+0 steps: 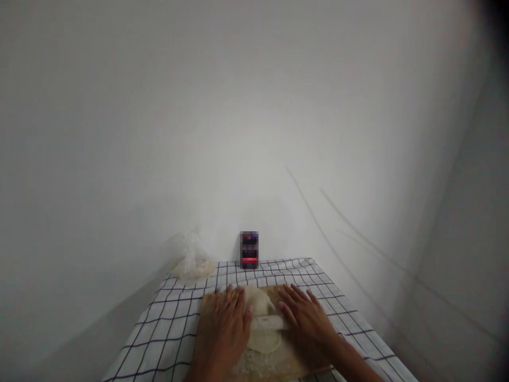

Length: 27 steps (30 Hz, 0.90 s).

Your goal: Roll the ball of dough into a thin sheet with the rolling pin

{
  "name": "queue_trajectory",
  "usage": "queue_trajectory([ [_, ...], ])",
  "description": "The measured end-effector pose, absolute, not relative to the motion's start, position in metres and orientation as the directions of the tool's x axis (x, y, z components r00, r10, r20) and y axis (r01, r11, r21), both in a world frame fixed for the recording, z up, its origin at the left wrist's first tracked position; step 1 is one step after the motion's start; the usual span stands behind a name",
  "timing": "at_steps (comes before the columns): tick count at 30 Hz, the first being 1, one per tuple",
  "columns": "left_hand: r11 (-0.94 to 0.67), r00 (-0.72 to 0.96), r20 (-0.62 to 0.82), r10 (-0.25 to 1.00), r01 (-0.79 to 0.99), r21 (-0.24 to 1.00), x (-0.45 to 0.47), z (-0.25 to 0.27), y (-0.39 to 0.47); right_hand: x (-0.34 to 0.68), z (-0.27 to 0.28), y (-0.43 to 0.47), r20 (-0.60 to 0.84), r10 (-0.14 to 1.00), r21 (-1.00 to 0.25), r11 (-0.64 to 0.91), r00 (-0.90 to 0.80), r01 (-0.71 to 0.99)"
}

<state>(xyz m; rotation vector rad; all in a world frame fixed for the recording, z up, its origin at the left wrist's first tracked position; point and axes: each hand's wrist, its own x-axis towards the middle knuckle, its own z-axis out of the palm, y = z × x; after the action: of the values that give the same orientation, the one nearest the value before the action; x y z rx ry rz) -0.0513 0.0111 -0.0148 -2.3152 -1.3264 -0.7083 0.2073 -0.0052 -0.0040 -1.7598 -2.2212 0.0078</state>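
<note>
A pale rolling pin (268,323) lies crosswise over a flat, roundish sheet of dough (264,343), which shows both beyond the pin and on the near side of it. My left hand (231,324) rests palm down over the pin's left end, its fingers stretched forward. Over the right end lies my right hand (308,319), also palm down with fingers extended and slightly spread. Both hands hide the pin's ends. Beneath everything is a wooden board (203,323), with what looks like flour on its near part.
A white tablecloth with dark grid lines (159,329) covers the table, whose far edge meets a plain wall (254,116). At the back left sits a clear plastic bag (193,262) with something pale inside. A pixelated dark phone-like object (249,250) leans against the wall.
</note>
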Motion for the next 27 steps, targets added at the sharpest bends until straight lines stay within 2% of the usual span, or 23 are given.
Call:
queue_trajectory([
  [9,-0.443,0.405,0.586,0.702,0.892,-0.086,-0.046,-0.02,0.04,0.206,0.018,0.059,0.248,0.919,-0.181,0.354,-0.306,0.918],
  [16,-0.491,0.438,0.656,0.615,0.863,-0.117,-0.043,-0.028,0.025,0.211,0.003,0.026,0.265,0.928,-0.18,0.316,-0.264,0.932],
  [22,-0.564,0.486,0.611,0.625,0.822,-0.078,-0.046,-0.026,0.001,0.212,-0.026,-0.029,0.453,0.862,-0.135,0.318,-0.227,0.938],
  [27,-0.612,0.526,0.643,0.556,0.783,-0.111,-0.058,-0.026,-0.024,0.216,-0.058,-0.065,0.639,0.696,0.051,0.387,-0.327,0.921],
])
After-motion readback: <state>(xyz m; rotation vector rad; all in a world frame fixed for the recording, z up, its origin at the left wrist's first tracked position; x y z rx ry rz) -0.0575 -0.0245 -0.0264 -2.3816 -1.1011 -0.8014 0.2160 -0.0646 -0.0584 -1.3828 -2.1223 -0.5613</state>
